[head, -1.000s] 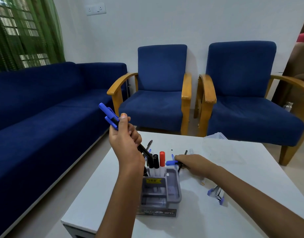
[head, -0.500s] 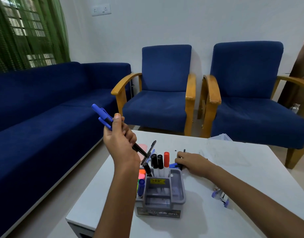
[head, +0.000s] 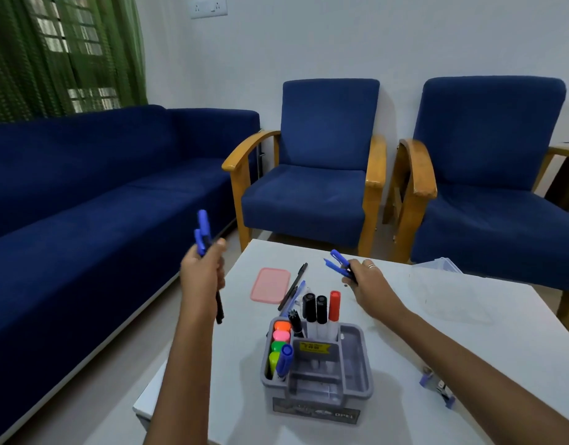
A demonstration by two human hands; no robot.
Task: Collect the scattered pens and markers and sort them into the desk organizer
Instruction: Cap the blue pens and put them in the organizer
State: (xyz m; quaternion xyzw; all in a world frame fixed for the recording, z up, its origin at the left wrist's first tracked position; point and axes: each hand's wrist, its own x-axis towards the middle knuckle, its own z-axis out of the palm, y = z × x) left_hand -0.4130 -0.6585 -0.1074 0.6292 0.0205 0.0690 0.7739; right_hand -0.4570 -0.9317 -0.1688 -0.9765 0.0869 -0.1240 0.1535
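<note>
The person's left hand (head: 202, 274) was raised off the near-left edge of the white desk (head: 469, 354), fingers curled round a small bunch of blue-capped pens (head: 202, 232) held nearly upright, caps at the top and dark barrels hanging below the fist. The right hand (head: 368, 281) was further out over the desk, pinching two more blue-capped ballpoints (head: 337, 263) whose caps fanned out to the far left. Between the arms, at the near edge, stood the grey plastic desk organizer (head: 318, 374), already holding black and red-capped white markers (head: 321, 311) in its far slot and bright highlighters (head: 280, 340) in its left one. A black pen and a blue pen (head: 294, 289) lay loose on the desk just beyond it, beside a flat pink plastic lid (head: 270, 285). Such pens looked light, stiff and rather slick, liable to slip or splay from a bundle, so I judged a hold round the middle of the barrels safest, with the tips going down into a slot first. A clear plastic box (head: 450, 290) sat at the far right and a small blue stapler-like thing (head: 437, 385) at the near right. Beyond were a navy sofa (head: 84, 194), two blue armchairs with wooden arms (head: 315, 175) and a green curtain (head: 61, 53).
</note>
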